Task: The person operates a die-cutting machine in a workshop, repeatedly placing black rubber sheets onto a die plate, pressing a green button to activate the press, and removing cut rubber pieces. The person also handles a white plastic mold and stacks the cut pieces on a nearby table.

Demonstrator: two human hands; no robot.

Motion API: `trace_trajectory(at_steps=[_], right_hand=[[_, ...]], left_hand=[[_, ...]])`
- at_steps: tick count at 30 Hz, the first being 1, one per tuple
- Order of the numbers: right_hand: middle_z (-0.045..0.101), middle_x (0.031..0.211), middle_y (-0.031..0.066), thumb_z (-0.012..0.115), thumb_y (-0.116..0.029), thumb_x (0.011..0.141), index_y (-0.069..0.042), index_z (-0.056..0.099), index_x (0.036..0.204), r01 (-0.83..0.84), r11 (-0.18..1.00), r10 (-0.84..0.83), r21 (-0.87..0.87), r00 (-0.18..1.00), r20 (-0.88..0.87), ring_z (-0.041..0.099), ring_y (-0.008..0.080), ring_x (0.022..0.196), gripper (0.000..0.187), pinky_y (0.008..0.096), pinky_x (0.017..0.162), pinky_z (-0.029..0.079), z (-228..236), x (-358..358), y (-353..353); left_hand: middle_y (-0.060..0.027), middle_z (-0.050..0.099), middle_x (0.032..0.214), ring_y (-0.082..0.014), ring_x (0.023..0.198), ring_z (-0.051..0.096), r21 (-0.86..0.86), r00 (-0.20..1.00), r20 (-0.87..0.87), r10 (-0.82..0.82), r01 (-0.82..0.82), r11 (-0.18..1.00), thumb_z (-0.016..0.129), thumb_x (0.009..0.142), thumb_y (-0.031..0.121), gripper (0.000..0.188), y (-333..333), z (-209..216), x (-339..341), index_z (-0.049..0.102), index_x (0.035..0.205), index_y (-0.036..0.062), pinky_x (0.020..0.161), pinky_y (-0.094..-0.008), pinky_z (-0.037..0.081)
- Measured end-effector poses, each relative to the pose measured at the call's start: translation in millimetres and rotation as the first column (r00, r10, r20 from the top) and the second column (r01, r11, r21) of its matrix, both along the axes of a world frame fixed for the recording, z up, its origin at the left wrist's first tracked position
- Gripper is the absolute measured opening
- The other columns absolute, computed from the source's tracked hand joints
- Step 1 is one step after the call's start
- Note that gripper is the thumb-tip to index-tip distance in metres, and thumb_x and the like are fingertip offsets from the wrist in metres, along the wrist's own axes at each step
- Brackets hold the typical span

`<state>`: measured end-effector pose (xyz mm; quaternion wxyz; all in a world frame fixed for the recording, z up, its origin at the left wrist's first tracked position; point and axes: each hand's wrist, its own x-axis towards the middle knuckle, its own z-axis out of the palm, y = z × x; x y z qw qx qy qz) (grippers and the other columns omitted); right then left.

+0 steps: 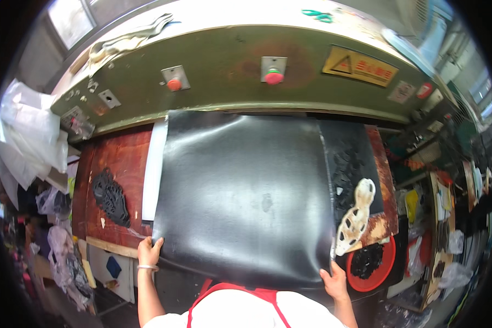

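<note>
A large, glossy black sheet point(240, 191), which looks like rubber, spans the middle of the reddish worktable point(131, 153). My left hand point(148, 252) grips its near left corner, thumb on top and fingers underneath. At the near right corner my right hand point(334, 280) pinches the sheet's edge the same way. The near edge sags slightly between my hands, in front of my red apron point(240, 288). Under the sheet's left side a white strip point(154, 169) shows. Beside its right edge lies an off-white sole-shaped piece point(356, 218) with dark openings.
A green machine beam point(224, 76) with a red button point(174, 83) and a pink-red one point(274, 76) crosses behind the table. Black scraps point(110, 198) lie at left; a dark board point(347, 142) with cut pieces lies at right. A red basin point(391, 262) stands near my right hand.
</note>
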<state>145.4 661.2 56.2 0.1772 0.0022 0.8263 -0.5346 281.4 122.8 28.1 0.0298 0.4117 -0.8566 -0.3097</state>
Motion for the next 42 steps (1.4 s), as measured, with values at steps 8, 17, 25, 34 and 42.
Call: trace_trajectory(at_steps=[8,17,25,34,42], right_hand=[[0.061,0.092,0.0041,0.063,-0.003,0.085,0.007,0.059,0.113,0.028,1.000,-0.028,-0.002,0.996,0.083,0.054,0.0109,0.088,0.030,0.0263,0.083,0.046,30.0,2.7,-14.6],[0.060,0.123,0.0120,0.056,-0.012,0.094,-0.001,0.051,0.132,0.304,0.927,-0.368,-0.220,0.849,-0.379,0.055,0.0122,0.102,0.041,0.0239,0.088,0.042,29.7,-301.4,-120.6],[0.067,0.084,0.0070,0.070,-0.014,0.080,0.005,0.064,0.092,-0.001,0.996,0.009,0.088,0.995,-0.100,0.057,0.0090,0.079,0.023,0.0284,0.073,0.048,54.9,-157.1,-65.4],[0.066,0.076,0.0065,0.072,-0.004,0.073,0.005,0.065,0.091,0.029,0.942,-0.053,0.335,0.997,0.063,0.059,0.0113,0.069,0.021,0.0277,0.066,0.049,99.3,-121.3,-63.6],[0.060,0.074,-0.0001,0.067,0.001,0.075,0.003,0.061,0.081,0.070,0.928,-0.060,0.367,0.997,-0.037,0.051,0.0069,0.067,0.009,0.0241,0.061,0.044,107.3,-158.9,-38.4]], left_hand=[[-0.0013,0.053,0.050,-0.0090,0.041,0.051,0.526,0.939,0.274,-0.208,0.035,0.850,0.077,0.080,0.024,0.036,-39.4,67.6,-12.9,0.059,0.062,-0.0012,0.038,-0.0266,0.037],[0.0038,0.046,0.068,-0.0081,0.064,0.036,0.006,0.890,-0.437,-0.132,0.149,0.989,0.059,0.093,0.040,0.046,-134.6,86.7,-265.8,0.062,0.076,-0.0032,0.057,-0.0260,0.035],[0.0055,0.052,0.073,-0.0079,0.067,0.047,0.541,0.975,-0.006,-0.221,0.189,0.819,0.054,0.096,0.036,0.034,-76.4,49.9,-76.1,0.059,0.082,0.0057,0.059,-0.0274,0.043],[-0.0142,0.058,0.060,-0.0179,0.056,0.053,0.498,0.789,0.311,-0.529,0.339,0.798,0.059,0.094,0.036,0.046,-60.1,45.7,-41.0,0.064,0.076,-0.0058,0.055,-0.0372,0.045],[-0.0055,0.067,0.087,-0.0099,0.077,0.060,0.838,0.790,-0.229,-0.569,0.457,0.298,0.056,0.093,0.025,0.029,22.0,63.8,-20.9,0.070,0.090,-0.0001,0.067,-0.0291,0.048]])
